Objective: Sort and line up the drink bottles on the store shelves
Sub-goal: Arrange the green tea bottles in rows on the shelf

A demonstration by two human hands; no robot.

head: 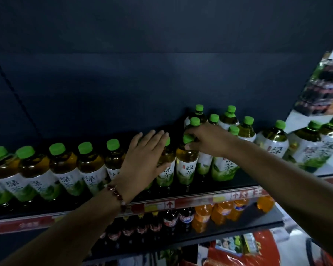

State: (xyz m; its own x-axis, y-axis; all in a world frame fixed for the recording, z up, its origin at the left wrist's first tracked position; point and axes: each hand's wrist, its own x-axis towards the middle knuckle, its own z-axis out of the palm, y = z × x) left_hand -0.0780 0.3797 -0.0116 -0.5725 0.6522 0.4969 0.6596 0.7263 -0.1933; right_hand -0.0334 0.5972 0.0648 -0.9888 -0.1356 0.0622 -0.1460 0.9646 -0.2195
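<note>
Green-capped tea bottles (96, 166) stand in a front row along the shelf (200, 198), with more clustered behind at the right. The right hand (206, 140) pinches the neck of one bottle (186, 162) just under its cap. The left hand (144, 162) lies flat, fingers straight, against the neighbouring bottles to its left. Each is clear plastic, amber tea inside, with a white and green label. Full, they likely feel weighty and stiff but top-heavy and smooth; the neck or the labelled waist seems the surest hold. Cola and orange soda sit below.
</note>
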